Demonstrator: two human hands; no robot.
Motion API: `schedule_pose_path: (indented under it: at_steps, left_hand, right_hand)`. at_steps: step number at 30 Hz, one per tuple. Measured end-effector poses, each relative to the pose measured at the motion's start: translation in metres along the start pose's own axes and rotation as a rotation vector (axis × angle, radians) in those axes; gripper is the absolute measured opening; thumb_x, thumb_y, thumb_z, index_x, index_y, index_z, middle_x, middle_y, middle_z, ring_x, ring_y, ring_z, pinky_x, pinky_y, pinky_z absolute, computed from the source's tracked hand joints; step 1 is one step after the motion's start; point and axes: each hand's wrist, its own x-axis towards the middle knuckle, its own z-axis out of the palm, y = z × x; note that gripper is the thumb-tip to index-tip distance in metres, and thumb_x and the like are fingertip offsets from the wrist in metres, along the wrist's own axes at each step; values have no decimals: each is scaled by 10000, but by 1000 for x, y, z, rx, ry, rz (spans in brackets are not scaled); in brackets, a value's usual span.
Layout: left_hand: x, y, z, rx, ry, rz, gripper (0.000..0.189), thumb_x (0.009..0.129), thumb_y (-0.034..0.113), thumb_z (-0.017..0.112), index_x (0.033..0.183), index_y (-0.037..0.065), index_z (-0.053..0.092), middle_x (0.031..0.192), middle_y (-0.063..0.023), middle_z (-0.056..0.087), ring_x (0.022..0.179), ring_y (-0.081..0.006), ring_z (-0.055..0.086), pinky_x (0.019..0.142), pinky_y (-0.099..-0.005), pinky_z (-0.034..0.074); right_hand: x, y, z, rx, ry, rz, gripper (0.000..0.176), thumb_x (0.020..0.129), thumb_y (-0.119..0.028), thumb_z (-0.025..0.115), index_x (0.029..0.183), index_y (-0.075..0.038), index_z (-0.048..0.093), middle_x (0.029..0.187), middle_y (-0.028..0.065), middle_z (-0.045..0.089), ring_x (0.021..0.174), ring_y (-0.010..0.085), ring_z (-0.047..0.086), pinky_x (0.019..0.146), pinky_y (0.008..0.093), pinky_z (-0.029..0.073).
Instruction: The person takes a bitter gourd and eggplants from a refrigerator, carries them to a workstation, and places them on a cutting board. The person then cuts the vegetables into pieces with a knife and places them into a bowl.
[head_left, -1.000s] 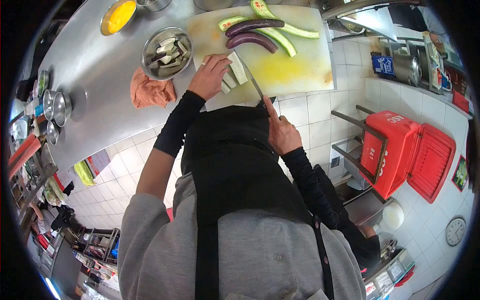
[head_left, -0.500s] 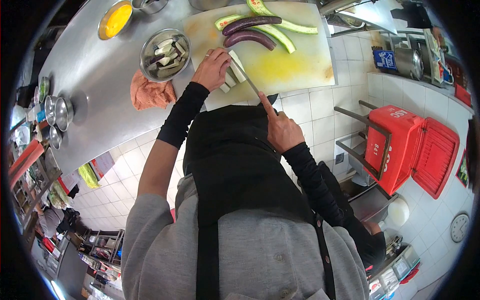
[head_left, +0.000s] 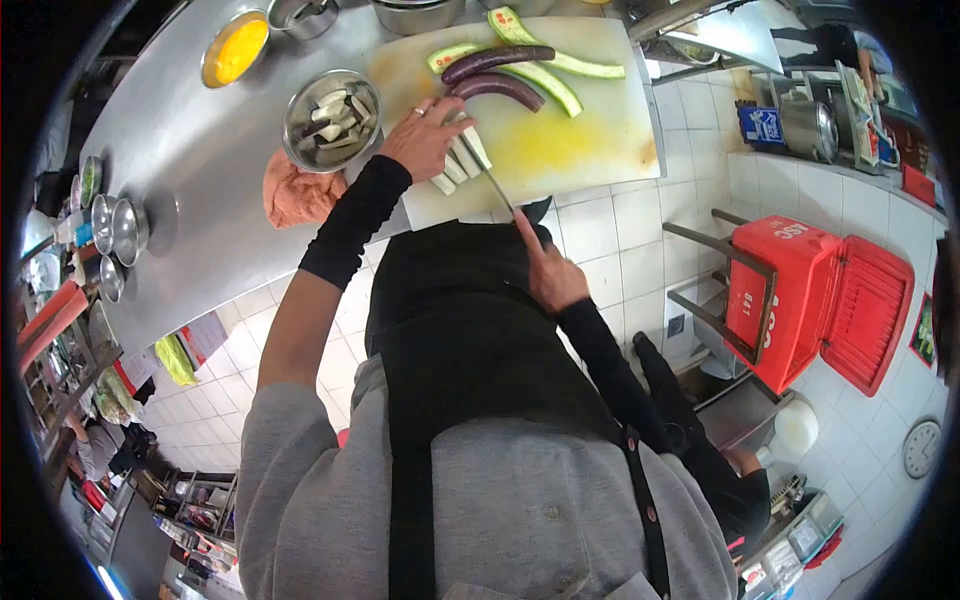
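Observation:
My right hand grips a knife, its index finger stretched along the back of the blade. The blade lies against the cut eggplant strips near the front of the white cutting board. My left hand, with a ring on one finger, holds these strips from above with bent fingers; its fingertips partly hide their far ends. Farther back lie purple-skinned eggplant halves, skin up, and pale green halves, cut face up. Left of the board, a metal bowl contains cut eggplant pieces.
An orange cloth lies beside the bowl on the steel table. A bowl of yellow liquid stands farther back. Several small metal bowls are at the left edge. A red cooler is at right; a person's dark-clothed leg shows nearby.
My left hand's fingers have shifted over the strips, and more cut strips show. The knife and my right hand have moved slightly toward me. The view has shifted a little.

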Motion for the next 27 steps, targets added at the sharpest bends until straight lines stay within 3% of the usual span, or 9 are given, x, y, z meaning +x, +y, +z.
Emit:
schedule_pose_path:
  at_steps: [4,7,8,11,12,16,22,25,27]
  left_hand:
    - [-24,3,-26,-53,-166,17,726,870,125,692,1545,135,427,1577,-83,387,1351,-409,437,1144,-488,412]
    - [-49,19,-30,-50,-235,-106,783,831,102,741,1549,130,427,1586,-81,350,1345,-433,434,1141,-511,409]
    - [-50,29,-32,-102,-300,-196,831,807,110,780,1553,98,414,1569,-125,329,1351,-451,418,1139,-533,397]
    - [-64,37,21,-81,59,-290,809,828,147,781,1543,58,414,1518,-198,343,1344,-451,424,1123,-527,404]
    - [-61,49,29,-52,134,-328,763,844,131,758,1508,-34,421,1454,-269,353,1301,-450,439,1118,-532,386]
    - [-39,84,45,-152,254,-489,751,867,170,775,1513,1,432,1417,-304,359,1311,-466,464,1094,-504,429]
    - [-57,82,29,-457,336,-623,705,857,92,775,1486,28,464,1409,-289,365,1217,-464,536,1010,-492,501]
    - [-60,80,22,-620,358,-588,611,830,48,772,1391,75,534,1397,-248,392,1217,-445,531,1034,-504,471]
    - [-56,78,17,-383,299,-456,544,816,36,764,1316,97,558,1389,-220,412,1229,-442,510,1059,-515,438]
  right_hand:
    - [-67,32,-24,-67,-17,0,877,968,-117,561,1658,-379,87,755,211,623,586,397,668,528,529,554]
    - [-71,35,-17,35,79,62,804,1006,-135,536,1658,-363,125,751,215,629,590,415,657,531,535,539]
    - [-63,28,-16,92,100,83,767,1018,-135,518,1657,-349,151,760,220,631,616,436,657,555,546,541]
    - [-33,21,7,165,200,88,765,1017,-133,518,1655,-350,156,769,226,636,639,444,661,575,550,546]
    - [-23,13,8,185,276,59,794,1001,-123,532,1656,-352,146,768,217,631,631,436,665,568,544,549]
    - [-3,-2,14,54,203,100,861,950,-94,565,1659,-347,147,741,190,602,597,409,667,542,535,549]
    - [-15,-13,-25,40,158,55,884,938,-90,569,1661,-353,133,736,192,598,574,403,662,522,524,552]
    - [-19,-34,-45,-13,82,4,898,930,-80,570,1662,-353,128,747,202,603,596,402,673,544,524,563]
    - [-12,-40,-52,-46,33,12,901,925,-71,568,1661,-350,130,760,210,609,612,408,676,564,528,569]
